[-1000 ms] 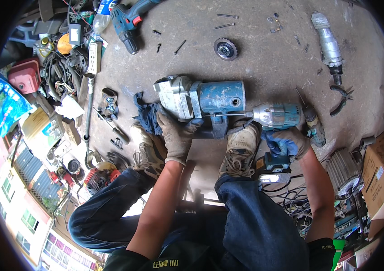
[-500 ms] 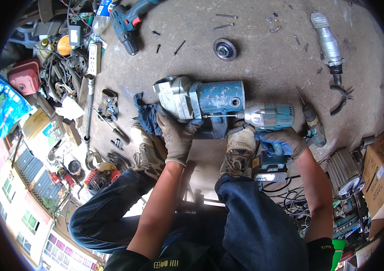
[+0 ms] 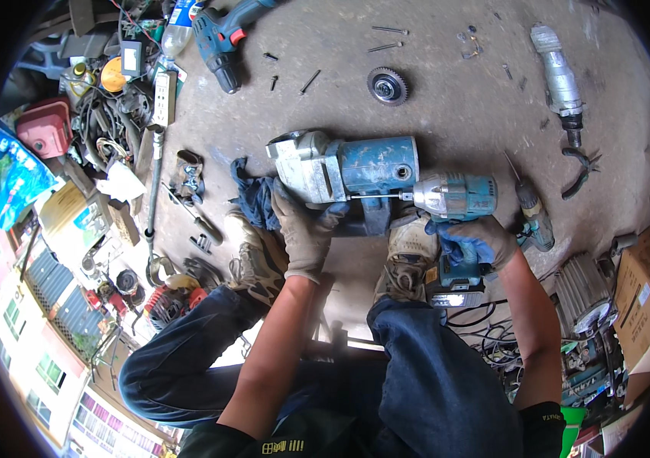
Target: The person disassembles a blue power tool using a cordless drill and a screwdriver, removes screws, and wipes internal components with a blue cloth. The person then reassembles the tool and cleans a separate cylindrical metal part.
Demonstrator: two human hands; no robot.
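Observation:
A worn power tool with a silver gear housing and a blue motor body (image 3: 377, 164) lies on its side on the floor in front of me. My left hand (image 3: 303, 237), in a grey glove, grips the near side of its housing, thumb apart from the fingers. In my right hand (image 3: 485, 240), also gloved, is a teal cordless impact driver (image 3: 456, 196), held by its handle. Its long thin bit (image 3: 378, 196) runs left along the motor body to the housing's edge; the bit's tip is too small to make out. A dark blue rag (image 3: 255, 195) lies beside my left hand.
Beyond the tool lie a toothed gear (image 3: 388, 86), several loose screws (image 3: 310, 82) and a blue drill (image 3: 219, 49). A silver tool part (image 3: 558, 72), pliers (image 3: 577, 174) and another driver (image 3: 533, 206) are at right. Clutter and a power strip (image 3: 163, 99) line the left.
The whole view has shifted slightly. Both hands keep their holds, and the driver's bit stays along the motor body.

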